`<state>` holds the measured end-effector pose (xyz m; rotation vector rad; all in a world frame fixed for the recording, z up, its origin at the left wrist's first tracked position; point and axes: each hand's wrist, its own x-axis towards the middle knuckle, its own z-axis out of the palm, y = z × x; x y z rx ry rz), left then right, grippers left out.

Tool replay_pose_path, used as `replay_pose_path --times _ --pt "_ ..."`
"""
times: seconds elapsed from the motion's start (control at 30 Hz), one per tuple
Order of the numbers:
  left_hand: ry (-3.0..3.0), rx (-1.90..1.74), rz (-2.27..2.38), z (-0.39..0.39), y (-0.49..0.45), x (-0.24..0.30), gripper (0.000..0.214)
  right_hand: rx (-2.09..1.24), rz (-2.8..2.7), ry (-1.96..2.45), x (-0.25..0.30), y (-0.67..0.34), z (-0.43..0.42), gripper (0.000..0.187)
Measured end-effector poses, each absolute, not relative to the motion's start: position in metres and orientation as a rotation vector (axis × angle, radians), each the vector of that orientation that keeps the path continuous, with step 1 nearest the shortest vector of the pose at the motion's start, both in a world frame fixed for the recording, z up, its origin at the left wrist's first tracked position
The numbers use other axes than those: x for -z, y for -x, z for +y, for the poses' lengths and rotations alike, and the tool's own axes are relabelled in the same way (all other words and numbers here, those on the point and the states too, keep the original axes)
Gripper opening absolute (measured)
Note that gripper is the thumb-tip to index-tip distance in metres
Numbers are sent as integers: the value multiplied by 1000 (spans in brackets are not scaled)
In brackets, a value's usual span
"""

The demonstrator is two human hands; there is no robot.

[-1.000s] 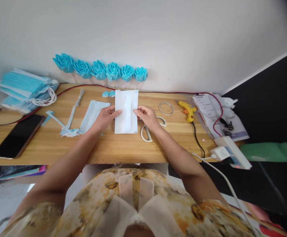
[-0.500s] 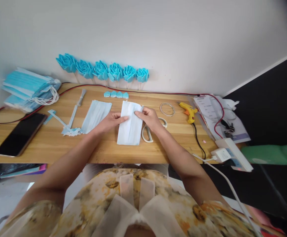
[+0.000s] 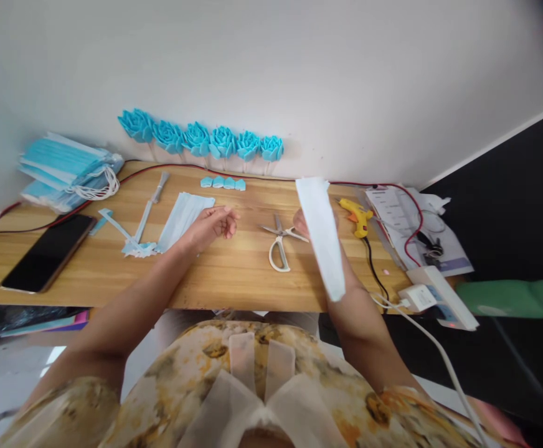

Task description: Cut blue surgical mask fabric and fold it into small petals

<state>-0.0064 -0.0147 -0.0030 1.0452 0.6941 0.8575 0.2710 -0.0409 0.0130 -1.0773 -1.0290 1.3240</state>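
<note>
A pale blue face mask piece (image 3: 321,239), with no ear loops to be seen, hangs slanted over the table's right half. My right hand (image 3: 300,222) grips it, the fingers largely hidden behind the sheet. My left hand (image 3: 214,227) is free of the mask, its fingers loosely curled and apart. Just left of that hand, another flat mask piece (image 3: 182,214) lies on the wood. Between my hands rest scissors (image 3: 279,239) with white handles, their blades apart. Several small blue cut pieces (image 3: 223,182) form a row farther back.
Several blue mask flowers (image 3: 197,139) on thin stems lean along the wall. At left are a stack of masks (image 3: 63,165), a phone (image 3: 50,252) and trimmed strips (image 3: 143,224). A yellow glue gun (image 3: 359,214), papers (image 3: 390,208) and a power strip (image 3: 444,298) occupy the right.
My left hand has let go of the mask piece and moved slightly left. My right hand has carried the piece to the right and turned it, uncovering the scissors.
</note>
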Motion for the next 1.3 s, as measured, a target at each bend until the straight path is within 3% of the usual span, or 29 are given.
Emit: replay_pose_path --times 0.23,0.5,0.67,0.87,1.1,1.3 --pt "-1002 -883 686 -12 8 6 47 -976 -1363 1277 -12 -250 -31 38" --pt "-977 -886 681 -8 9 9 43 -1368 -1226 1108 -23 -259 -48 57" --pt "-972 -864 695 -9 7 10 46 -1290 -1503 1264 -22 -249 -43 44" --pt "-976 -858 650 -11 7 6 49 -1397 -1121 1112 -30 -255 -57 53" --pt "-1047 -797 657 -17 2 10 54 -1275 -1316 1201 -5 -221 -44 47" --pt "-1013 -717 608 -21 -3 15 75 -1137 -1171 1212 9 -213 -40 46"
